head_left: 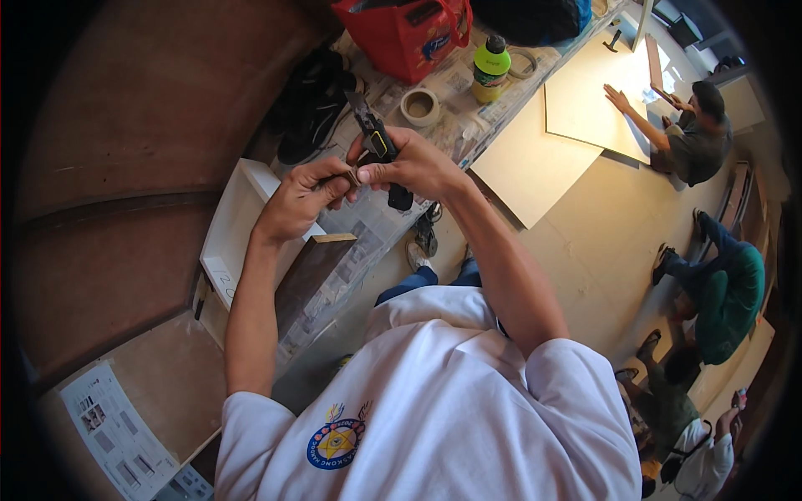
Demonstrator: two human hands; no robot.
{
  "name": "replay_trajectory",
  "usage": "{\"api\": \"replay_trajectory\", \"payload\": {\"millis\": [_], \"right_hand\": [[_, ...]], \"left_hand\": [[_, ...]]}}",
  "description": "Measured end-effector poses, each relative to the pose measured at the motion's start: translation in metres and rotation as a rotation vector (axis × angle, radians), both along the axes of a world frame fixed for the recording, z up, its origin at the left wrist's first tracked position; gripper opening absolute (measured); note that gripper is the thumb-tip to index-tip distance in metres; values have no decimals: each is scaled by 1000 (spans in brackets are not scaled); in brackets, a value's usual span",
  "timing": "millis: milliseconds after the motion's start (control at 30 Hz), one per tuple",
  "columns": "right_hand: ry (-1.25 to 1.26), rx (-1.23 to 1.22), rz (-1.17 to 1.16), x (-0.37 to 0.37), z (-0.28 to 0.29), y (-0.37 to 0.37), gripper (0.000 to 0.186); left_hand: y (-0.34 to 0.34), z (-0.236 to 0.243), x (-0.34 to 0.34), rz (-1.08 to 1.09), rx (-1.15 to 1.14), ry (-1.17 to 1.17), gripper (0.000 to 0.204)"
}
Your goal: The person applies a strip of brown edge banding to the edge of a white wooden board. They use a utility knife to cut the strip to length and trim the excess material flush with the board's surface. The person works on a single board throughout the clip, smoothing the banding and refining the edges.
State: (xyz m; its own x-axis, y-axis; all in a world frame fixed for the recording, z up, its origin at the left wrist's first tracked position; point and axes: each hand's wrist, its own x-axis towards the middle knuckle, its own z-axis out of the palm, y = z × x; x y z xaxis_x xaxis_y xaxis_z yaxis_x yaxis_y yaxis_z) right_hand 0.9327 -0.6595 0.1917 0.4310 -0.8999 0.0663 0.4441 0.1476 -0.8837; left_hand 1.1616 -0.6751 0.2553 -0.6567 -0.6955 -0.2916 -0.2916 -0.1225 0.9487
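Note:
My right hand (pixel 415 164) grips a black and yellow utility knife (pixel 380 144), its blade pointing up and away. The fingertips of my left hand (pixel 296 200) meet my right thumb at a small brownish piece (pixel 352 178), pinched between them. What the piece is cannot be made out. Below my hands stands a dark brown board (pixel 311 280) with a pale cut edge on top. Beside it, partly behind my left forearm, is a white open box (pixel 236 200) with handwriting on its side.
A tape roll (pixel 420 107), a green bottle (pixel 491 69), a red bag (pixel 401 37) and dark shoes (pixel 307 108) lie on the newspaper-covered bench (pixel 458 134). A printed sheet (pixel 117 430) lies at lower left. At right, several people work near large pale boards (pixel 535 163) on the floor.

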Motion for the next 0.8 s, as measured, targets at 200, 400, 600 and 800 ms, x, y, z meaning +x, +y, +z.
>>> {"api": "replay_trajectory", "payload": {"millis": [200,400,600,800], "right_hand": [[65,18,7,3,-23,-7,33],[189,62,-484,23,-45,-2,29],[909,-116,-336,-10,-22,46,34],[1127,-230,-235,4,-11,72,28]], "left_hand": [[-8,-12,5,10,-90,-85,13],[-10,-34,1,197,-51,-38,18],[-14,-29,16,375,83,-156,19],[-11,-30,5,417,47,-134,19]]}}
